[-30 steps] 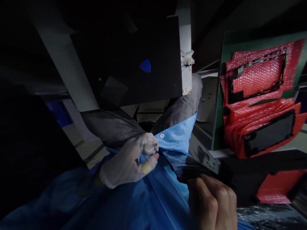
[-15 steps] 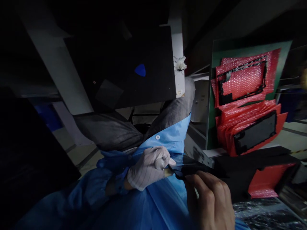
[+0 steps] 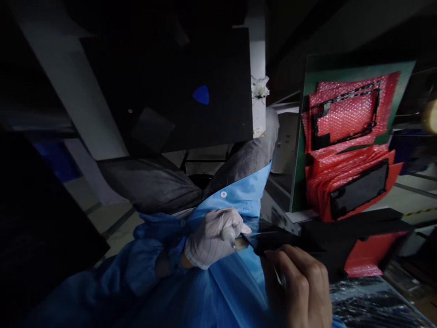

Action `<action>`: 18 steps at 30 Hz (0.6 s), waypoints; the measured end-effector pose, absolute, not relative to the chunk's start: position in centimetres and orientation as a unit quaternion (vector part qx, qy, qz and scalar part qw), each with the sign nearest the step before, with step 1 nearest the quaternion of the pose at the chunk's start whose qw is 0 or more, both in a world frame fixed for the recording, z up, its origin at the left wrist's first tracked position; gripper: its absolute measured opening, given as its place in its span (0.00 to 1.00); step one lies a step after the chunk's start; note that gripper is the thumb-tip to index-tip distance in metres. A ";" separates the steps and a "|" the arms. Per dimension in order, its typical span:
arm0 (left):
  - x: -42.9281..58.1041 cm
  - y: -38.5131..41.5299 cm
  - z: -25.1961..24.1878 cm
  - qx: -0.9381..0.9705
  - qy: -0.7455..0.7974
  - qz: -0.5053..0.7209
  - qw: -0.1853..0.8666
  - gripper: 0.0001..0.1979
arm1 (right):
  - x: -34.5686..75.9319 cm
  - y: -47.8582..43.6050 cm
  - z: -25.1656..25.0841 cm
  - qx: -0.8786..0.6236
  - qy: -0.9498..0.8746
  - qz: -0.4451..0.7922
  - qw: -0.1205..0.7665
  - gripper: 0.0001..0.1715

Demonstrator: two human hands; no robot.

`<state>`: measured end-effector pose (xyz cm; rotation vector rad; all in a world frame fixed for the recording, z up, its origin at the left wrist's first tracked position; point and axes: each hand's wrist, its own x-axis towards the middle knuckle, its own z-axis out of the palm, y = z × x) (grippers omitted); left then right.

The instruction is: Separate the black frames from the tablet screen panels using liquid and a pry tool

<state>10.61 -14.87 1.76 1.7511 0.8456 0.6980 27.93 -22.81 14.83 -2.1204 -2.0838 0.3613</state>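
My left hand (image 3: 213,239), in a pale striped glove with a whitish fingertip cover, is closed at the edge of a dark glossy flat piece (image 3: 273,234) held in front of my blue coat. Its kind does not show. One yellowish bare fingertip juts out toward the right. Bare and curled, my right hand (image 3: 302,282) is close beside it, its fingertips together at a thin dark part near the piece's edge. A small shiny sliver shows between its fingers. What these fingers grip is mostly hidden.
A dark work surface (image 3: 170,91) ahead holds a blue rounded-triangle pick (image 3: 201,94). On the right, a green board (image 3: 355,68) bears red bubble-wrap pouches (image 3: 344,120) with black frames. Below stands a black box (image 3: 317,232) with a red pouch, beside clear plastic wrapping (image 3: 372,300).
The view has shifted slightly. Both hands stay close together at the dark piece, with only small shifts of the fingers.
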 end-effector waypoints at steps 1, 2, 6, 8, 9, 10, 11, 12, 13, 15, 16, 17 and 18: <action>10.7 -14.8 1.7 0.725 0.352 0.295 0.513 0.15 | 27.9 -22.7 14.8 -0.704 -0.697 0.114 0.071 0.09; 10.7 -14.8 1.7 0.724 0.352 0.298 0.512 0.15 | 27.9 -22.6 14.7 -0.704 -0.699 0.108 0.070 0.09; 10.8 -14.6 1.7 0.728 0.355 0.299 0.504 0.14 | 27.8 -22.3 14.5 -0.704 -0.700 0.102 0.057 0.09; 10.7 -14.5 1.7 0.721 0.357 0.295 0.515 0.13 | 27.7 -22.2 14.5 -0.702 -0.703 0.102 0.052 0.10; 10.7 -14.4 1.8 0.716 0.357 0.295 0.523 0.13 | 27.7 -22.1 14.4 -0.702 -0.703 0.099 0.051 0.11; 10.7 -14.4 1.8 0.711 0.358 0.295 0.529 0.12 | 27.7 -22.1 14.4 -0.703 -0.703 0.096 0.051 0.12; 10.8 -14.3 1.9 0.708 0.358 0.297 0.532 0.12 | 27.7 -22.0 14.3 -0.703 -0.703 0.093 0.052 0.12; 10.9 -14.3 1.9 0.707 0.359 0.299 0.531 0.12 | 27.7 -22.0 14.2 -0.704 -0.703 0.090 0.052 0.13; 11.0 -14.2 1.9 0.709 0.361 0.299 0.528 0.12 | 27.8 -22.0 14.1 -0.703 -0.703 0.088 0.053 0.13; 11.2 -14.0 1.8 0.714 0.366 0.295 0.519 0.14 | 27.8 -22.0 13.8 -0.704 -0.703 0.086 0.055 0.14; 11.2 -13.8 1.8 0.716 0.364 0.290 0.520 0.14 | 27.8 -22.1 13.6 -0.704 -0.703 0.085 0.057 0.14; 11.1 -13.5 1.7 0.715 0.362 0.282 0.527 0.14 | 27.8 -22.2 13.5 -0.705 -0.702 0.084 0.058 0.15; 10.9 -13.1 1.6 0.711 0.359 0.270 0.540 0.14 | 27.8 -22.3 13.3 -0.706 -0.701 0.083 0.058 0.16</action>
